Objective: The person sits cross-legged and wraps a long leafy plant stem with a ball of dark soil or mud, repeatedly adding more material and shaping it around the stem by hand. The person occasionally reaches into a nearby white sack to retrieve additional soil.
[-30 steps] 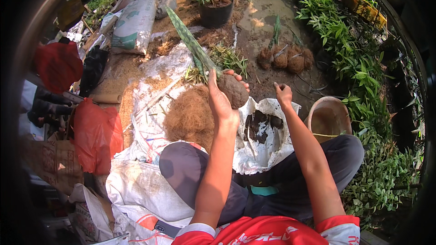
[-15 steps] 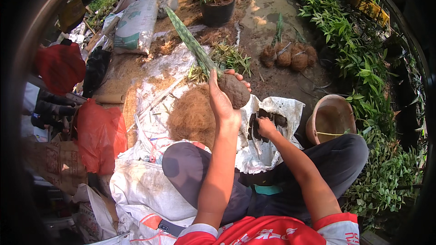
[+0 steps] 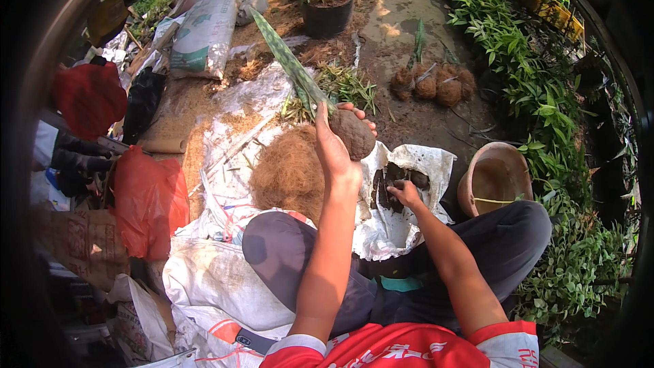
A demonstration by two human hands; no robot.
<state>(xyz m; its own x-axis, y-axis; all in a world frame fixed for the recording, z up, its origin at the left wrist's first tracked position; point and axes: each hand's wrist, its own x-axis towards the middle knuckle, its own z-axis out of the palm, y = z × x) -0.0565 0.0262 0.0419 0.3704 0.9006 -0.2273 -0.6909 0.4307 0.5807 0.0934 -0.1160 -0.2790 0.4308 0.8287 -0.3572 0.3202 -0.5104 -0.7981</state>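
Observation:
My left hand (image 3: 335, 146) is closed round the brown soil ball (image 3: 352, 134) of a snake plant, whose long mottled green leaf (image 3: 289, 58) slants up to the far left. The fingertips show beyond the ball. Lower and to the right, my right hand (image 3: 407, 194) is over an open white sack (image 3: 388, 232) with dark wet soil (image 3: 414, 176) in it. Its fingers are bent together at the soil, and what they hold, if anything, is hidden. Left of the sack lies a heap of brown coconut fibre (image 3: 287, 170).
A round clay-coloured basin (image 3: 496, 177) stands by my right knee. Several fibre-wrapped root balls (image 3: 427, 85) sit farther off. At the back are a black plant pot (image 3: 328, 19) and a filled sack (image 3: 203, 41). An orange plastic bag (image 3: 150, 204) is at the left; leafy plants (image 3: 545, 109) line the right.
My right hand has lifted slightly out of the soil and shifted a little to the right. The left hand still holds the snake plant in nearly the same place.

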